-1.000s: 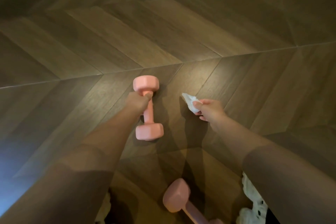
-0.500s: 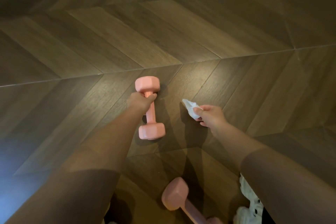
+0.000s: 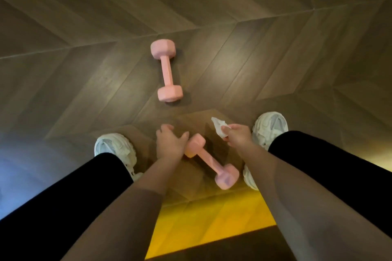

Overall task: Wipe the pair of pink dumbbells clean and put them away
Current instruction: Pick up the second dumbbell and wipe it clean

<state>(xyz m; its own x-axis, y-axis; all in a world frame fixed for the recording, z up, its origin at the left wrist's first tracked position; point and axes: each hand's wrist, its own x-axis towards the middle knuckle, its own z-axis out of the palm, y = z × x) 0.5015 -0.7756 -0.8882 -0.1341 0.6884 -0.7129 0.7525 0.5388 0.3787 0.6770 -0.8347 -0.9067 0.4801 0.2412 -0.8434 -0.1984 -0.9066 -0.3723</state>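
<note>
One pink dumbbell lies alone on the wooden floor, its handle pointing away from me. A second pink dumbbell lies slanted between my feet. My left hand hovers over its upper-left end with fingers spread and holds nothing; part of that end is hidden under the hand. My right hand pinches a crumpled white wipe just right of that dumbbell's upper end.
My white shoes stand on either side of the near dumbbell, the left shoe and the right shoe. A yellow-lit patch of floor lies close under me. Chevron wood floor spreads all around.
My left hand has let go of the far dumbbell and drawn back over the near one. The view has tilted down, showing my legs and shoes. The right hand still holds the wipe.
</note>
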